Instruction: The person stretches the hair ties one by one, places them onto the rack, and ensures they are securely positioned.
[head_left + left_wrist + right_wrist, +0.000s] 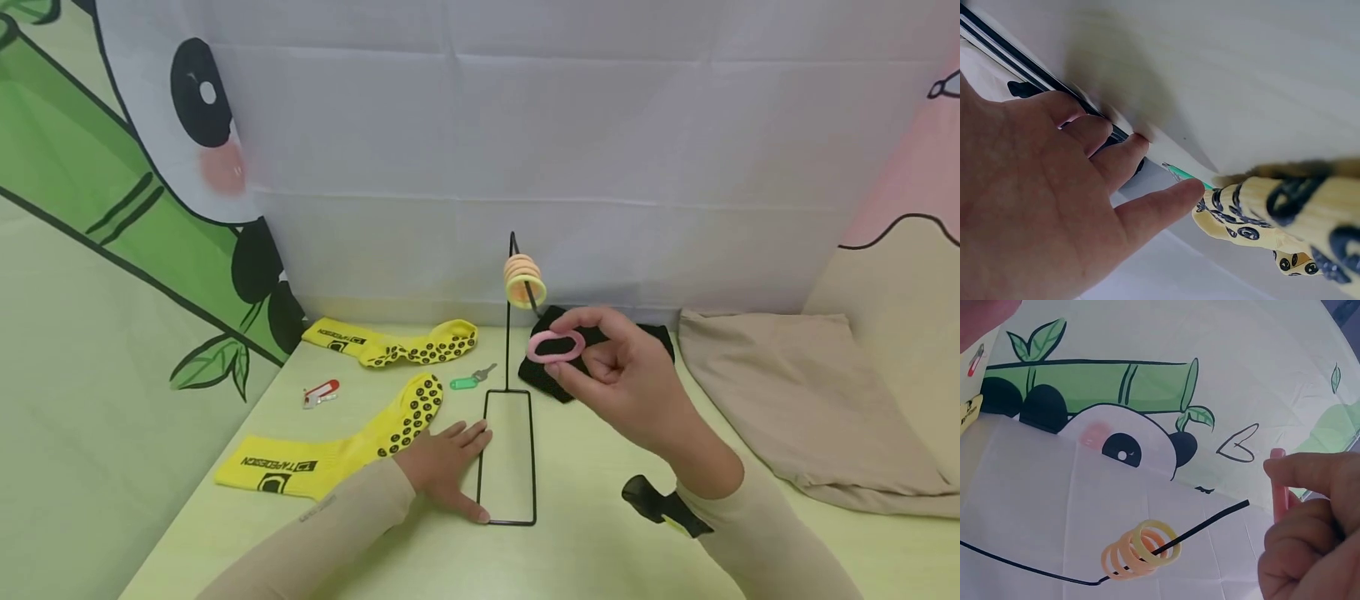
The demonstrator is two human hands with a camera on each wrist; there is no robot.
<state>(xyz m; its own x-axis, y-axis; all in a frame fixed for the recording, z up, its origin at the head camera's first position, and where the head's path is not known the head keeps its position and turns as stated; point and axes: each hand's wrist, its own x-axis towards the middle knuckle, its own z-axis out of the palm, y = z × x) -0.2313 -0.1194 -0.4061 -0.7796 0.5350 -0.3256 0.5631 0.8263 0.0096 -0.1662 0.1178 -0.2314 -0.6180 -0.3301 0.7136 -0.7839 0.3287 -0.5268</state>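
Note:
In the head view my right hand [637,379] pinches a pink ring [556,361] between thumb and index finger, held up in front of a black wire stand [508,342]. Several orange rings [519,268] and a yellow ring [542,292] hang on the stand's upper arm. From the right wrist view, the pink ring [1279,487] appears edge-on, to the right of the arm's free end. My left hand [442,467] lies with fingers spread at the left side of the stand's rectangular base; in the left wrist view, the left hand's fingers [1147,212] are extended.
Two yellow socks [315,454] with black dots lie at the left. Near them are a key with a green tag [465,383] and a red-and-silver item [322,392]. Black cloth [551,383] lies behind the right hand, beige cloth [795,400] at the right. A black strap-like item [663,506] overlaps the right sleeve.

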